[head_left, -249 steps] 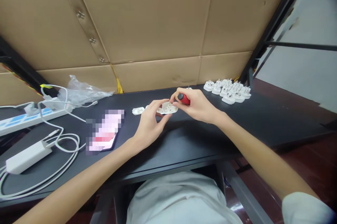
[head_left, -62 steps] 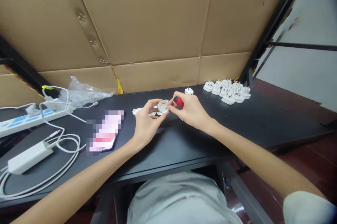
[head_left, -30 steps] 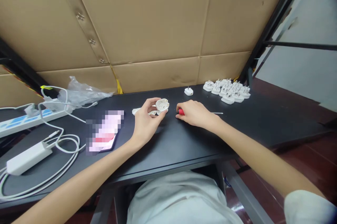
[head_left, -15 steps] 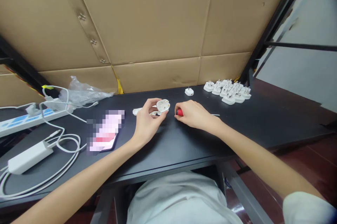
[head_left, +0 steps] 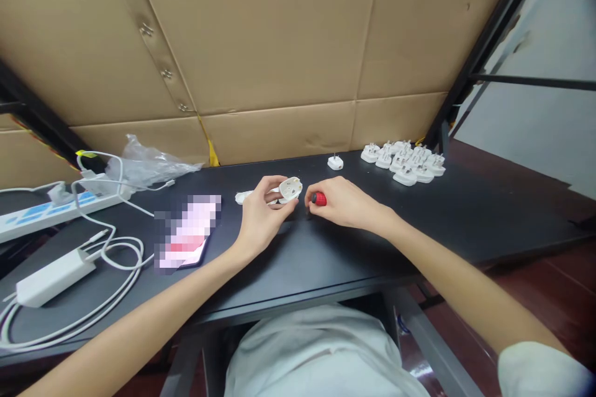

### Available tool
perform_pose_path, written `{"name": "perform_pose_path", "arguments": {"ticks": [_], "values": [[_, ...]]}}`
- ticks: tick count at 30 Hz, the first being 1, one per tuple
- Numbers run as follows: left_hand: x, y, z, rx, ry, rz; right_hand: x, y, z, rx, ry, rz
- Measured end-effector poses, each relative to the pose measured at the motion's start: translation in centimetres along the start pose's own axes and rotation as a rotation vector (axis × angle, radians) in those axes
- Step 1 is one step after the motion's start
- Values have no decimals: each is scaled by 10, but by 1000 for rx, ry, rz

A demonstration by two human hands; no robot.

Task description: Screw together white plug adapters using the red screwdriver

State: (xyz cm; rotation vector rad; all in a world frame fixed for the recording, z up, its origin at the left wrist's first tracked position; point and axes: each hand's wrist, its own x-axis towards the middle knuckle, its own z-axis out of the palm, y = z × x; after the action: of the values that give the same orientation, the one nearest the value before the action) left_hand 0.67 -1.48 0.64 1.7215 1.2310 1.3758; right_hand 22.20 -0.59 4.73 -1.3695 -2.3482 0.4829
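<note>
My left hand (head_left: 261, 214) is closed around an opened white plug housing (head_left: 291, 188), pinching it between thumb and fingers with its hollow inside turned up. Just to the right, my right hand (head_left: 339, 201) has its fingers curled about a red and black screwdriver handle (head_left: 320, 199); the shaft is hidden. A small gap separates the two hands. Behind the left hand lie more white plug parts (head_left: 242, 197), partly covered by it. One white plug (head_left: 335, 163) stands with its pins up beyond my right hand.
At the back right sits a group of several white plugs (head_left: 405, 161). On the left are a phone (head_left: 190, 232), a white power adapter (head_left: 54, 277) with coiled cable, a power strip (head_left: 56, 210) and a clear plastic bag (head_left: 149, 158). A cardboard wall (head_left: 279, 49) closes off the back.
My right hand has shifted slightly left toward the plug housing. The thin shaft that stuck out behind it on the right no longer shows. The left hand has barely moved.
</note>
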Motion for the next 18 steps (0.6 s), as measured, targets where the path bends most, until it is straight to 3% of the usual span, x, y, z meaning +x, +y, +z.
{"name": "perform_pose_path", "arguments": {"ticks": [8,18], "values": [[0,-5,2,-56,-33,-13,1,-2,-7,117,150,55],[-3,0,2,-48,-72,-4,3,-7,7,191,294,18]]}}
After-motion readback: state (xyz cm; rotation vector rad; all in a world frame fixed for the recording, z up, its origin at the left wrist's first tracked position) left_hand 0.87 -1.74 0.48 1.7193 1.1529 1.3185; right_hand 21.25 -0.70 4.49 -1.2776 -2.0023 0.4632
